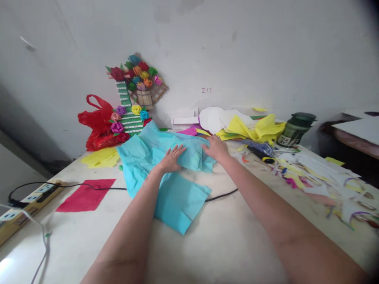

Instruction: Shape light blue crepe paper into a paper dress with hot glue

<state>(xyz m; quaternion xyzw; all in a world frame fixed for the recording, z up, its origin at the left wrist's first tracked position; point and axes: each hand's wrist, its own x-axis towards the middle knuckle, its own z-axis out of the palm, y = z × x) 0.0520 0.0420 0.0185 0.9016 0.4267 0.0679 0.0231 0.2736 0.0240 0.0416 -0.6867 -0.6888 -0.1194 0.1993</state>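
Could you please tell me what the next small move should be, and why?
Probably smooth the blue sheet gently with the left hand: it is spread over the creased surface, while the right hand is at the sheet's far right edge. Go lightly, since the black cable seems to pass beneath.

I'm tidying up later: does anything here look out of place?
Yes: scraps lie strewn over the right of the table, looking untidy, and a black cable runs beneath the blue paper, where it could snag.
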